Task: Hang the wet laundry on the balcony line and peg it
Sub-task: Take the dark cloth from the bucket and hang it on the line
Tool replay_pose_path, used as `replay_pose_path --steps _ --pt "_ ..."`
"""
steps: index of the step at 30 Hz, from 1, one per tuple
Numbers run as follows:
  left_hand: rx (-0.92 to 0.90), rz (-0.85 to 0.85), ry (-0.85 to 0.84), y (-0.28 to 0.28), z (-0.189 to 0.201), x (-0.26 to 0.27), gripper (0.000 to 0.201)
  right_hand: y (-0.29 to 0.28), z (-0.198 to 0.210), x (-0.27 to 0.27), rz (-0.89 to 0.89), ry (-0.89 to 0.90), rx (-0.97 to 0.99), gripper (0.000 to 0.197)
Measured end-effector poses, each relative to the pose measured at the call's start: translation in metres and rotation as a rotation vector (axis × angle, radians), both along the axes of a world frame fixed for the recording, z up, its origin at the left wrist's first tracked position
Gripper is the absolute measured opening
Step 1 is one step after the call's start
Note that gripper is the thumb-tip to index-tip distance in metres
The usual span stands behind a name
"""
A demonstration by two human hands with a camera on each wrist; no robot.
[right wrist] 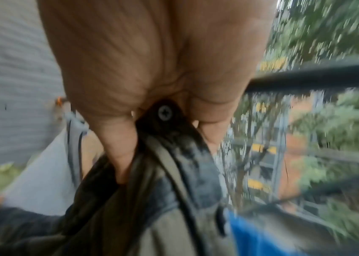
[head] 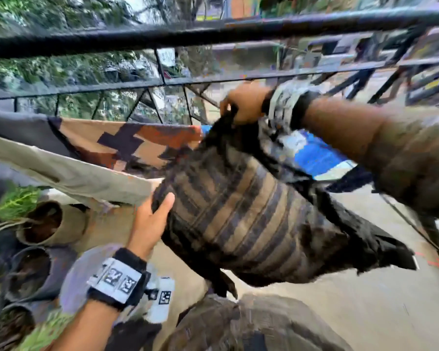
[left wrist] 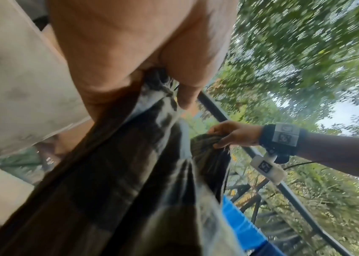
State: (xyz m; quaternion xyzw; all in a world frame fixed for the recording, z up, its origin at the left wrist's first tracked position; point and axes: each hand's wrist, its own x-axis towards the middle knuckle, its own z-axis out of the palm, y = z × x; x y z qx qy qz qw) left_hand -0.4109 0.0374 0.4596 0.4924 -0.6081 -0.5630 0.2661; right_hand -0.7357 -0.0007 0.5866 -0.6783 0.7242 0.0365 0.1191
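Observation:
A dark brown-and-tan striped garment (head: 241, 214) is stretched between both hands below the black balcony rail (head: 213, 31). My right hand (head: 241, 103) grips its bunched upper end near the lower rail bar; the right wrist view shows the fingers (right wrist: 117, 155) curled round the fabric (right wrist: 152, 199). My left hand (head: 155, 214) pinches its lower left edge, thumb on top; the left wrist view shows the cloth (left wrist: 130, 173) running out from under the palm (left wrist: 130, 52). No pegs are visible.
A beige cloth (head: 69, 171) and a brown pixel-patterned cloth (head: 127, 143) hang along the railing at left. Plant pots (head: 46, 224) stand at lower left. Something blue (head: 317, 155) lies behind the garment. Trees and street lie beyond the rail.

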Motion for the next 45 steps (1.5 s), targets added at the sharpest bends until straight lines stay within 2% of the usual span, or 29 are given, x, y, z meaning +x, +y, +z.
replay_pose_path --steps 2,4,6,9,12,16,18,22,24,27,30,32,35,38,40,42,45 --pt "0.09 0.021 -0.04 -0.005 -0.038 0.01 0.012 0.007 -0.067 0.025 0.017 -0.025 0.281 0.036" --pt "0.14 -0.004 -0.078 -0.008 -0.059 0.015 0.012 0.015 -0.118 0.031 -0.029 -0.079 0.408 0.038" --pt "0.178 -0.041 -0.108 -0.008 -0.064 0.015 0.01 0.022 -0.149 0.031 -0.034 -0.135 0.454 0.041" --pt "0.256 -0.077 -0.112 -0.024 -0.069 0.011 0.011 0.03 -0.174 0.039 -0.035 -0.145 0.531 0.05" --pt "0.257 -0.16 -0.151 -0.04 -0.073 0.004 0.01 0.041 -0.176 0.035 -0.076 -0.182 0.54 0.051" --pt "0.195 -0.264 -0.274 -0.058 -0.081 -0.001 0.045 0.074 -0.166 0.021 -0.211 -0.245 0.435 0.046" --pt "0.146 -0.3 -0.309 -0.067 -0.082 -0.006 0.046 0.104 -0.16 0.009 -0.348 -0.304 0.354 0.038" --pt "0.011 -0.429 -0.499 -0.085 -0.082 -0.014 0.026 0.196 -0.148 -0.012 -0.769 -0.318 0.189 0.016" --pt "-0.101 -0.487 -0.619 -0.094 -0.085 -0.015 0.033 0.252 -0.143 -0.018 -0.965 -0.263 0.107 0.014" --pt "-0.315 -0.541 -0.803 -0.092 -0.073 -0.027 0.03 0.324 -0.134 -0.015 -1.169 -0.183 0.045 0.022" --pt "-0.436 -0.532 -0.91 -0.081 -0.062 -0.04 0.035 0.385 -0.139 -0.008 -1.287 -0.133 -0.034 0.036" --pt "-0.561 -0.543 -0.937 -0.071 -0.059 -0.047 0.043 0.417 -0.151 -0.002 -1.346 -0.122 -0.083 0.043" --pt "-0.673 -0.558 -0.96 -0.062 -0.053 -0.055 0.055 0.441 -0.17 0.006 -1.486 -0.141 -0.13 0.043" --pt "-0.767 -0.741 -1.003 -0.053 -0.055 -0.075 0.045 0.443 -0.186 0.009 -1.519 -0.201 -0.112 0.061" --pt "-0.777 -0.955 -0.994 -0.041 -0.06 -0.092 0.039 0.439 -0.198 0.011 -1.522 -0.22 -0.077 0.07" --pt "-0.779 -1.152 -0.939 -0.018 -0.069 -0.109 0.046 0.44 -0.204 0.01 -1.549 -0.219 -0.031 0.071" --pt "-0.749 -1.204 -0.883 0.01 -0.07 -0.129 0.051 0.439 -0.211 0.007 -1.518 -0.239 0.058 0.07"
